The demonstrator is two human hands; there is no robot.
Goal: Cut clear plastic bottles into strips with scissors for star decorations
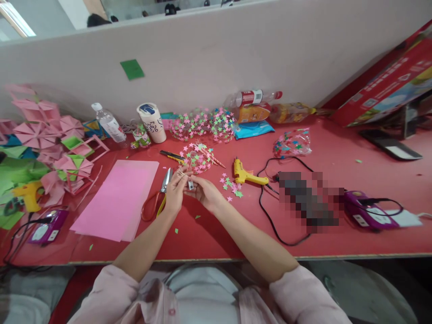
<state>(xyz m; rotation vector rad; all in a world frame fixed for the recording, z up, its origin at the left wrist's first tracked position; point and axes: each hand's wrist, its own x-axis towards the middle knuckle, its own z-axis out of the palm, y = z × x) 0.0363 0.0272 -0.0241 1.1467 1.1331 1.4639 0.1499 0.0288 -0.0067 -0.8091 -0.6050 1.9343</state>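
- The left hand (175,191) and the right hand (204,191) are meeting over the middle of the red tabletop (209,234), fingertips close together.
- The left hand is pinching thin sticks (182,173) between narrowed fingers; the sticks are pointing toward the far edge.
- The right hand is curling around a small pale piece (191,185) held just beside the left fingertips; what the piece is cannot be told.
- A star-covered ornament (197,157) is lying just beyond both hands, toward the far edge, with the sticks reaching close to it.
- Scissors (158,198) with red and yellow handles are lying just left of the left hand, touching the edge of a pink paper sheet (118,200).
- Loose paper stars (231,184) are scattering just right of the right hand.
- A yellow glue gun (248,175) is resting beyond the stars, its black cord trailing toward the near edge.
- Folded pink paper shapes (43,135) are piling up at the far left corner.
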